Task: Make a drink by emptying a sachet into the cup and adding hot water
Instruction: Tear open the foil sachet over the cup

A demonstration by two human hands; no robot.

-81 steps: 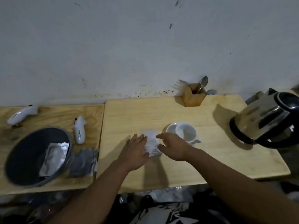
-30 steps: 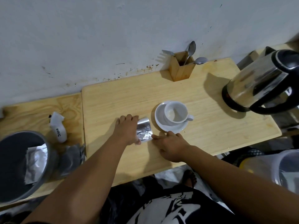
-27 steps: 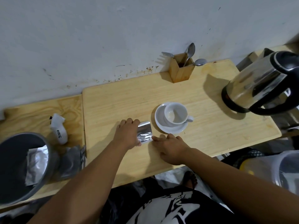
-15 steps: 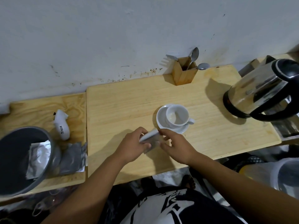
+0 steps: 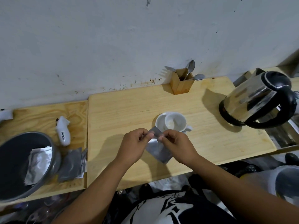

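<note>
Left hand [image 5: 135,143] and right hand [image 5: 175,145] both pinch top edge of foil sachet [image 5: 157,147], held above surface [image 5: 113,113], near front edge. Empty white cup [image 5: 175,122] on saucer [image 5: 159,122] just behind.

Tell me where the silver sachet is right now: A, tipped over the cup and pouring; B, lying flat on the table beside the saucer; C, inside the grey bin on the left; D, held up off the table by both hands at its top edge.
D: the left hand and right hand both pinch the top edge of the sachet, which hangs above the table, short of the cup.
</note>
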